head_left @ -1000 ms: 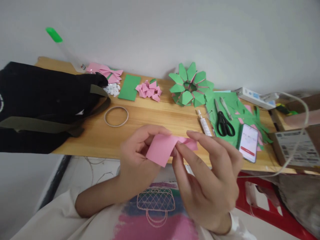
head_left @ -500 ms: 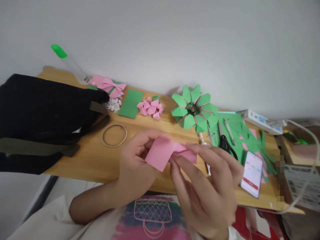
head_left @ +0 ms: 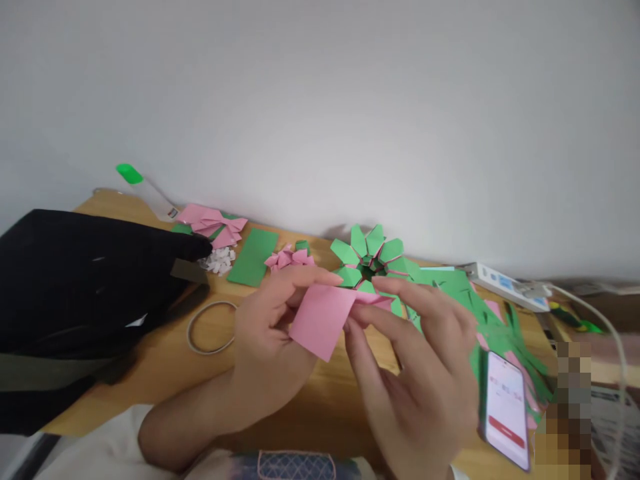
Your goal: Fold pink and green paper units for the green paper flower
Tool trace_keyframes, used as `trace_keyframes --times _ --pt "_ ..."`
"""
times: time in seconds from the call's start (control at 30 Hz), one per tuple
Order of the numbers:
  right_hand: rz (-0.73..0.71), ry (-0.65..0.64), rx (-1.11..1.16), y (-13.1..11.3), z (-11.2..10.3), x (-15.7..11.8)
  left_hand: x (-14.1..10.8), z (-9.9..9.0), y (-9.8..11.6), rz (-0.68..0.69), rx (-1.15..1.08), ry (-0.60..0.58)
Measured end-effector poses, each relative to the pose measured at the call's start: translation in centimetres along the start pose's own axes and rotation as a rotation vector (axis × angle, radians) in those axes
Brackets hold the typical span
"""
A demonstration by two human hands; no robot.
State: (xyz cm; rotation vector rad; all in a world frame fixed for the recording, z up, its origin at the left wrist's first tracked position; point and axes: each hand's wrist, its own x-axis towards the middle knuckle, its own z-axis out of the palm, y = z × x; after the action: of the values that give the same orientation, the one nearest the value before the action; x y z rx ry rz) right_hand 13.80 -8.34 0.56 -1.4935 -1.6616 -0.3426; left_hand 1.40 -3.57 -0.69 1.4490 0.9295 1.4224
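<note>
Between my hands is a partly folded piece of pink paper (head_left: 323, 323), a flat square flap facing me and a narrower folded part to the right. My left hand (head_left: 265, 340) grips it from the left, fingers behind and along its top edge. From the right, my right hand (head_left: 425, 373) pinches the folded part between thumb and a finger, with the forefinger raised near its top. Behind the hands stands a ring-shaped green paper flower (head_left: 353, 250) with pink inner edges. Small folded pink paper pieces (head_left: 287, 259) lie left of it, beside a green paper sheet (head_left: 254, 257).
A black bag (head_left: 100, 280) covers the table's left side, near a tape ring (head_left: 191, 333) and white paper scraps (head_left: 220, 260). A green-capped tube (head_left: 130, 174) rests at the back. Rightward are green paper strips (head_left: 515, 333), a phone (head_left: 505, 400) and a power strip (head_left: 505, 287).
The camera has tipped upward, so the table's things sit lower in view. My right forefinger has lifted slightly from the pink paper. My right hand now covers the scissors.
</note>
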Motion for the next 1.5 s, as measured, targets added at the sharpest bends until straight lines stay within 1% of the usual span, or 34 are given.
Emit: trace_keyframes --times 0.1,0.17,0.23,0.37,0.43,0.53,0.6,0.63,0.67,0.73,0.8,0.83,0.87,0.9,0.97,1.03,1.13,1.27,1.37,1.43,1.5 --pt "0.050 -0.085 0.025 0.3 0.2 0.2 0.0 -0.2 -0.6 0.014 0.031 -0.080" --pt "0.037 -0.138 0.034 0.5 0.3 0.3 0.2 -0.3 -0.8 -0.007 0.036 -0.086" --pt "0.008 -0.199 0.065 0.6 0.4 0.2 0.5 -0.5 -1.1 -0.071 0.002 -0.078" --pt "-0.030 -0.335 0.190 0.4 0.3 0.1 1.3 -1.3 -2.0 -0.282 -0.084 -0.093" --pt "-0.051 -0.415 0.257 0.2 0.0 0.1 1.3 -2.1 -2.8 -0.367 -0.090 -0.070" --pt "-0.084 -0.550 0.374 -0.3 0.0 -0.1 0.5 -4.0 -4.2 -0.458 -0.073 -0.020" --pt "-0.034 -0.620 0.498 -0.5 0.6 -0.6 -0.4 -5.5 -5.1 -0.552 0.011 0.021" --pt "0.030 -0.647 0.586 -0.5 1.2 -0.9 -0.9 -6.2 -5.6 -0.601 0.058 0.044" --pt "0.121 -0.679 0.690 -0.4 1.9 -1.2 -1.4 -7.0 -6.1 -0.618 0.074 0.045" --pt "0.395 -0.676 0.869 -0.1 3.8 -1.8 -2.2 -8.3 -6.9 -0.646 0.085 0.010" --pt "0.660 -0.673 1.025 0.3 6.0 -2.0 -3.0 -9.1 -7.5 -0.678 0.106 -0.025" --pt "0.743 -0.657 1.082 0.4 7.1 -1.8 -3.4 -9.4 -7.7 -0.684 0.118 -0.043" --pt "0.788 -0.636 1.100 0.5 8.2 -1.5 -3.8 -9.6 -7.8 -0.690 0.129 -0.061" --pt "0.790 -0.617 1.079 0.4 9.3 -1.1 -4.2 -9.8 -7.8 -0.692 0.135 -0.071" --pt "0.730 -0.594 0.945 0.0 11.6 0.1 -5.0 -10.1 -7.6 -0.694 0.121 -0.080" --pt "0.604 -0.679 0.701 -0.8 14.1 1.4 -5.8 -10.6 -7.4 -0.693 0.079 -0.072" --pt "0.509 -0.717 0.587 -2.1 18.2 3.2 -6.7 -11.9 -7.2 -0.726 0.038 -0.039" --pt "0.380 -0.827 0.472 -3.6 23.3 4.2 -7.4 -13.7 -7.4 -0.738 -0.002 0.073" --pt "0.294 -0.898 0.398 -4.4 25.4 4.4 -7.3 -14.5 -7.3 -0.791 -0.066 0.148" --pt "0.254 -0.938 0.369 -4.8 25.9 4.5 -7.0 -14.7 -7.1 -0.825 -0.114 0.184" --pt "0.233 -0.965 0.359 -4.9 25.8 4.6 -6.6 -14.5 -6.7 -0.818 -0.152 0.206"
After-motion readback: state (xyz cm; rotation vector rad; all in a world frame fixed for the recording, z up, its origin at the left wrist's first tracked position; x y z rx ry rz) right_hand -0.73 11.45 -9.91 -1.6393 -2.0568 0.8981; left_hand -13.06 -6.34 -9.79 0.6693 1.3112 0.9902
